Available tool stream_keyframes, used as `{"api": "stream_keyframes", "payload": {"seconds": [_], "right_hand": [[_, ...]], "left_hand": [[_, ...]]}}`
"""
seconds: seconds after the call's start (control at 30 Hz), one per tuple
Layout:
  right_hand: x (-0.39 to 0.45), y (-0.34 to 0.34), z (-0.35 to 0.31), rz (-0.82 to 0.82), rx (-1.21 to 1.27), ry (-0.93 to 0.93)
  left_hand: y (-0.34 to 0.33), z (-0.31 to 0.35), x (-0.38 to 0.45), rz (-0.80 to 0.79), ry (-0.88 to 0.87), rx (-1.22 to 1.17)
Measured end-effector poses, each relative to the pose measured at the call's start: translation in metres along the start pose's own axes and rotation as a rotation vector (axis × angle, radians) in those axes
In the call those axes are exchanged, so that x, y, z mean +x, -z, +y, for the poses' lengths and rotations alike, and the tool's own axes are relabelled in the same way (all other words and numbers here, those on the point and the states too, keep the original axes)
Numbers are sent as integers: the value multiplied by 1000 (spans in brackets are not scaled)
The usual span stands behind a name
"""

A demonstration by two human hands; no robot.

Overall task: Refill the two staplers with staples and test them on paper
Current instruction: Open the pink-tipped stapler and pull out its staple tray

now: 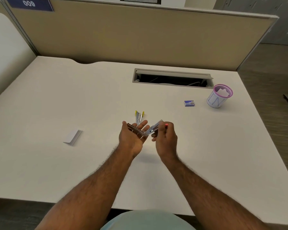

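White desk (90, 97) across the whole middle of the frame, cable slot (172, 78) upper centre, pink mesh cup (219, 96) at right with folded paper inside. Blue staple box (189, 103) just left of the cup, well apart from both hands, up and right of them; right hand nearer to it. Folded paper slip (73, 137) at left centre, nearer the left hand. Yellow-tipped stapler (139, 116) flat on the desk just above the hands, long axis running up-frame.

Held at centre: opened stapler (145, 131), hinged into a V. Left hand (131, 138) open, palm up, cradling the left arm of the V, channel facing up. Right hand (165, 136) closed, pinching the other arm, tilted up-right. Staples in the channel: cannot tell. Likely next, a reach to the box.
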State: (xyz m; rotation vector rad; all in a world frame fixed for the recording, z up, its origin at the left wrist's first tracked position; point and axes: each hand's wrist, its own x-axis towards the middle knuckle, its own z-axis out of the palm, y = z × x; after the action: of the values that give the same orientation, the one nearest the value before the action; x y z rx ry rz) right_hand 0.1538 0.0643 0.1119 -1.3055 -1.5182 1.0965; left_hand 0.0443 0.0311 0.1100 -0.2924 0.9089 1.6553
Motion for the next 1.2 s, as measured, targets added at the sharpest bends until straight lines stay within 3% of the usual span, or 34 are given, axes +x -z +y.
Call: {"api": "stream_keyframes", "payload": {"seconds": [0.1, 0.4, 0.57, 0.7, 0.8, 0.9, 1.03, 1.2], "right_hand": [[8, 3, 2, 4, 140, -182], [34, 18, 5, -16, 528, -468], [37, 23, 2, -255, 603, -580], [28, 20, 2, -519, 417, -591], [20, 9, 4, -511, 147, -452], [7, 2, 9, -248, -221, -88], [-6, 2, 15, -259, -318, 320], [-4, 4, 12, -341, -409, 369]], "left_hand": [[9, 2, -7, -47, 21, 0], [25, -6, -29, -163, 101, -10], [34, -9, -35, -278, 215, 291], [30, -14, -32, -283, 210, 583], [25, -21, -27, -206, 201, 589], [23, -23, -24, -159, 241, 440], [22, -23, -18, -97, 243, 262], [19, -17, -17, -94, 261, 153]]}}
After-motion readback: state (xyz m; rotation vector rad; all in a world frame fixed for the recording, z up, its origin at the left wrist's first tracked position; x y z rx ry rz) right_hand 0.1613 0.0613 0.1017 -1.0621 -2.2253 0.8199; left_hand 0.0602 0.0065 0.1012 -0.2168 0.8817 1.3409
